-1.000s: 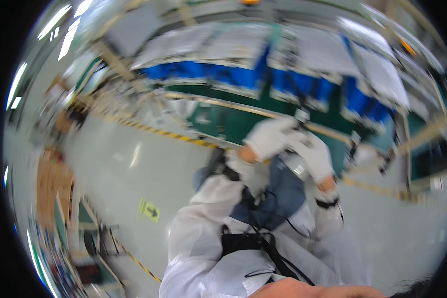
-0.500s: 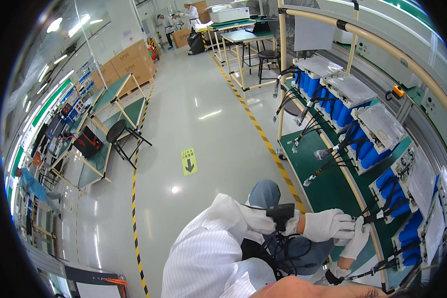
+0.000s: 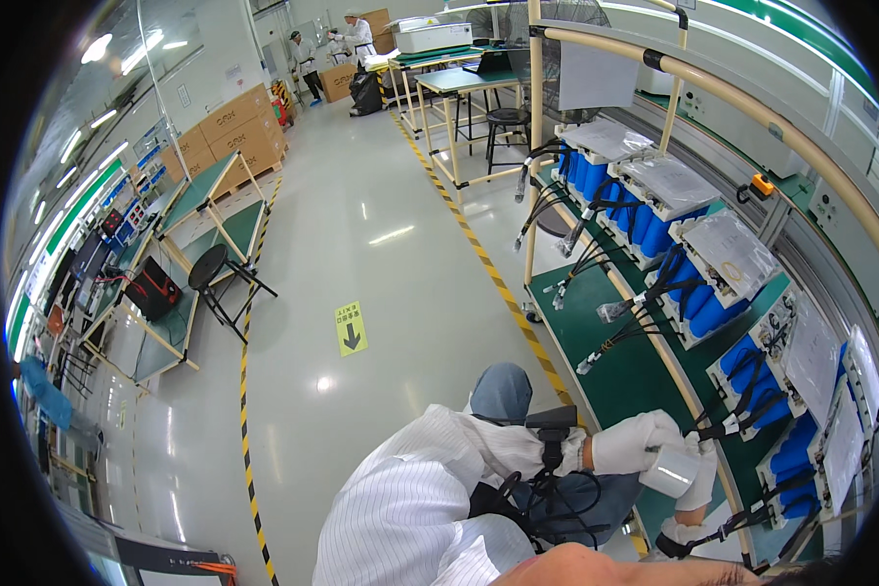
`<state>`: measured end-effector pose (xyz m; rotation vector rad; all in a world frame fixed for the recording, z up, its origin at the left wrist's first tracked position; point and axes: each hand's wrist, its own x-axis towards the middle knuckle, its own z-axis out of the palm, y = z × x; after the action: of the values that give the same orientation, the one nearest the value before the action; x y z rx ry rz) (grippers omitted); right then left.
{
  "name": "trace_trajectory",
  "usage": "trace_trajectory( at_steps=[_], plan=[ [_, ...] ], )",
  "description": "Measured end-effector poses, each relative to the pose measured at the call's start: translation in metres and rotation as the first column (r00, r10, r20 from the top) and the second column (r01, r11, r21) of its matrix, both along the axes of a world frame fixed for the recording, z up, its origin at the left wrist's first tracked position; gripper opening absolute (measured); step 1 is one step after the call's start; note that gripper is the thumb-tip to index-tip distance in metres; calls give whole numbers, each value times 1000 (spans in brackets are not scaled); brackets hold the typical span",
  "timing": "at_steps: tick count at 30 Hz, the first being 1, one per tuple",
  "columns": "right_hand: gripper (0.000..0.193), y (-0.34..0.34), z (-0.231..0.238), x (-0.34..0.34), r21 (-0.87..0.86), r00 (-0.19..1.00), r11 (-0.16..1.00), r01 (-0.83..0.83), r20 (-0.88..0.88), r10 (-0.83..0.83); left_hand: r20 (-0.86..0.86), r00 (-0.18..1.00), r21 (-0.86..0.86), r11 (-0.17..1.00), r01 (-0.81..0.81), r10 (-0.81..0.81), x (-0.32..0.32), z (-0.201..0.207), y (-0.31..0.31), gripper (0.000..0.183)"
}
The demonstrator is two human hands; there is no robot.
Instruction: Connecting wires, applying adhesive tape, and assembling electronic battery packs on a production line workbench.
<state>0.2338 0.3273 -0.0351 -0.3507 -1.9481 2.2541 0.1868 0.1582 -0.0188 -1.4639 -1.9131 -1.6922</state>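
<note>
My left hand (image 3: 637, 442), in a white glove, is closed around a glossy white, short cylindrical thing (image 3: 670, 471) that looks like a roll; its exact kind does not show. Just beside it, my gloved right hand (image 3: 696, 477) is closed at the end of a black cable bundle (image 3: 721, 430), its fingertips partly hidden behind the left hand. That bundle runs from a battery pack of blue cells (image 3: 755, 381) with a clear sheet over its top. Both hands are above the near edge of the green shelf, in front of the packs.
Several more blue battery packs (image 3: 659, 225) stand in a row on the green-topped bench (image 3: 596, 317), their wrapped cable ends hanging over a beige pipe rail. Striped floor tape (image 3: 498, 278) runs alongside. A black stool (image 3: 213, 269) and cartons (image 3: 234, 132) are across the aisle; people stand far back.
My left hand has turned and lifted slightly, and the white cylindrical thing now shows much more fully. The whole view has shifted a little, so the scene sits further left.
</note>
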Motion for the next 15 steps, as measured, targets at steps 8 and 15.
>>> trace_trajectory(
  at_steps=[8, 15],
  plan=[
    [28, -14, -35, -5, -133, 942, 985, 107, -304, -143, 399, 916, 158, 987, -26, -40, -17, 4, 22, 25],
    [25, -32, 2, 7, -111, 953, 984, 137, -255, -162, 867, 277, 450, 889, -82, -414, -38, 13, 23, 16]
  ],
)
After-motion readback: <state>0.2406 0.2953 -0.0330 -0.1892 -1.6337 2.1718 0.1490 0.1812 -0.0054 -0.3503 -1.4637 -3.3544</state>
